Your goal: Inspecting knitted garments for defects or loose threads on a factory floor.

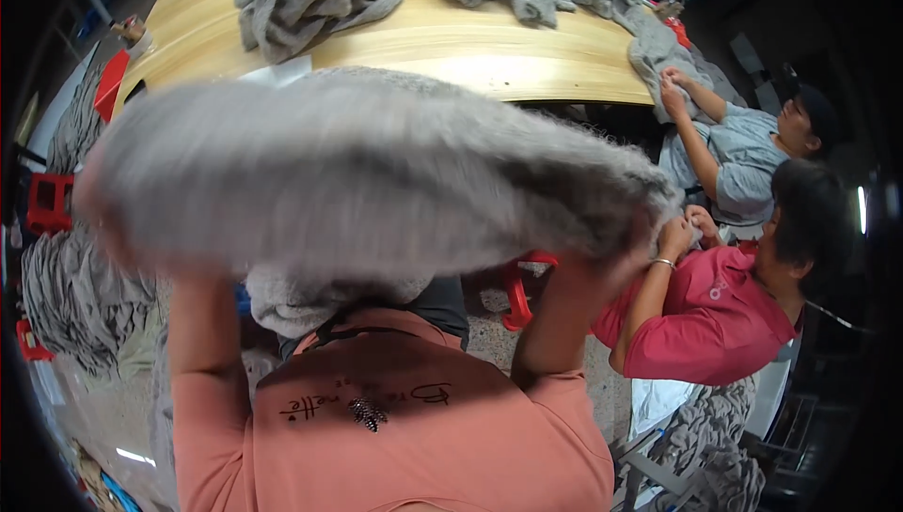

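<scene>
A fuzzy grey knitted piece [376, 164], probably a garment, is stretched wide in the air in front of me, smeared by motion. My left hand [111, 225] grips its left end, with the fingers mostly hidden and blurred. At the opposite end my right hand [616, 249] is closed on the fabric, partly covered by its folds. Both forearms are raised and spread apart. Below the lifted piece, more pale grey knit [329, 303] rests on my lap.
Grey knits [324, 0] lie heaped along the far side of the wooden table [527, 56]. Two co-workers [743, 159] [710, 315] handle grey knit at the right. Red stools [49, 204] stand nearby; more knit piles [80, 305] lie left and lower right.
</scene>
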A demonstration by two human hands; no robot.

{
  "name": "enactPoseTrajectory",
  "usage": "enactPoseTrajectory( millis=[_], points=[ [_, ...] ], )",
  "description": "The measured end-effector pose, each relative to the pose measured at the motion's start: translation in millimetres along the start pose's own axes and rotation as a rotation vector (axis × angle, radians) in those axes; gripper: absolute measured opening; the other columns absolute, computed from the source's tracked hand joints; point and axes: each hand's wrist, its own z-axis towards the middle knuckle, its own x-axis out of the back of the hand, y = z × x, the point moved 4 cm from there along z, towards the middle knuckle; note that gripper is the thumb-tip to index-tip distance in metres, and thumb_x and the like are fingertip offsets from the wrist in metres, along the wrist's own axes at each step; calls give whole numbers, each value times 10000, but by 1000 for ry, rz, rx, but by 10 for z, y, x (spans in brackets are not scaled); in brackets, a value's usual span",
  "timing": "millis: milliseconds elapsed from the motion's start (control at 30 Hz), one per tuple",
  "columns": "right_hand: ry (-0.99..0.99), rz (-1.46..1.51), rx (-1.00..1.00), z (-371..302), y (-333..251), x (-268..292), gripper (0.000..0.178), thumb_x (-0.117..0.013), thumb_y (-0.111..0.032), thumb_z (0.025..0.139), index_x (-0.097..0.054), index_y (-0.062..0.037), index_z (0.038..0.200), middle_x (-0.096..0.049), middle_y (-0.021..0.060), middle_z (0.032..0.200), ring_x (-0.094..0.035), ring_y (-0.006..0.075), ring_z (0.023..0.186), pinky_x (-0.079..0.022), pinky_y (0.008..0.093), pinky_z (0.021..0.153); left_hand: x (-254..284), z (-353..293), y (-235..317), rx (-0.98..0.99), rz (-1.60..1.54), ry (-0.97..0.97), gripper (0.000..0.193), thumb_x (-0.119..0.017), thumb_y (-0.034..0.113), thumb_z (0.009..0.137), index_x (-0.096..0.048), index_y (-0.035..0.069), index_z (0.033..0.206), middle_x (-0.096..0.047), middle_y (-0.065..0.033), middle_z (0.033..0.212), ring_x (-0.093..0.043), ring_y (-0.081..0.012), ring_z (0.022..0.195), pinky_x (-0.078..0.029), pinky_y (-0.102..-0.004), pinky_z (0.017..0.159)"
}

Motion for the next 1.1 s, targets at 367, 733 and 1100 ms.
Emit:
enactPoseTrajectory(
  millis=[367, 733, 1100],
  points=[
    [-531, 348, -339, -225, 102, -768, 149, -495, 52, 751, -587, 18, 864, -604, 29, 779, -555, 74, 696, -448, 193, 623, 76, -354, 1723, -81, -543, -681, 358, -706, 144, 647, -559, 37, 956, -562, -84, 730, -564, -219, 670, -463, -282, 580],
    [-972, -80, -431, -473, 530, -735, 137, -576, 57, 701, -575, 14, 831, -554, -7, 724, -503, 43, 668, -424, 191, 596, -681, -296, 1356, 384, -844, -539, 170, -593, 0, 748, -592, 0, 918, -607, -22, 804, -520, -63, 702, -429, -211, 609],
    [-426, 588, -706, -575, 624, -418, 188, -468, 11, 706, -498, 22, 891, -571, 80, 829, -563, 134, 773, -467, 261, 716, -813, -299, 989, -40, -421, -522, 98, -547, -61, 704, -561, -2, 782, -540, -70, 705, -494, -133, 571, -386, -225, 518]
  ],
)
